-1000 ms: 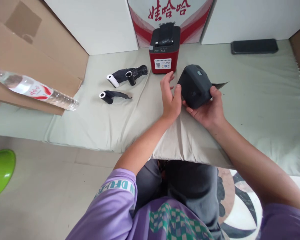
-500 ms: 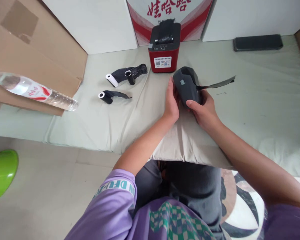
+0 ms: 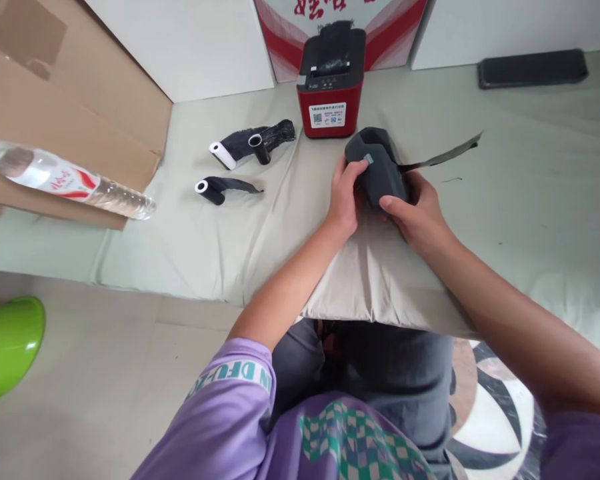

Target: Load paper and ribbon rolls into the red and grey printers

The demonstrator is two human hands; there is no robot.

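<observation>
1. Left hand (image 3: 344, 200) is clasping the left side of a dark grey printer (image 3: 377, 167); its grip is curled round the casing, fingertips lying on top near a small pale button, thumb hidden underneath.
2. Right hand (image 3: 420, 213) is clasping the same printer from the right and near side; its grip is wrapped on the body, thumb pressing across the near face, fingers going round the far side out of sight.
3. The grey printer is sitting between both hands, low over the pale green cloth (image 3: 505, 200) covering the tabletop, just this side of a red printer (image 3: 331, 100). Cannot tell whether its base is touching the cloth.
4. A dark paper strip (image 3: 445, 155) is trailing out of the grey printer to the right, its free end lifted off the cloth.
5. Count, printers: two, one grey in hand and one red standing upright at the back.
6. Count, paper rolls: three lying left of the red printer, each with dark paper unwinding. A white-cored roll (image 3: 223, 155) and a dark-cored roll (image 3: 260, 148) are lying together; a third roll (image 3: 207, 189) is lying apart, nearer.
7. Count, other: one clear bottle (image 3: 65, 183) lying on flattened cardboard (image 3: 55, 93) at left; one flat black slab (image 3: 533, 67) at the far right; one green object (image 3: 5, 343) on the floor.
</observation>
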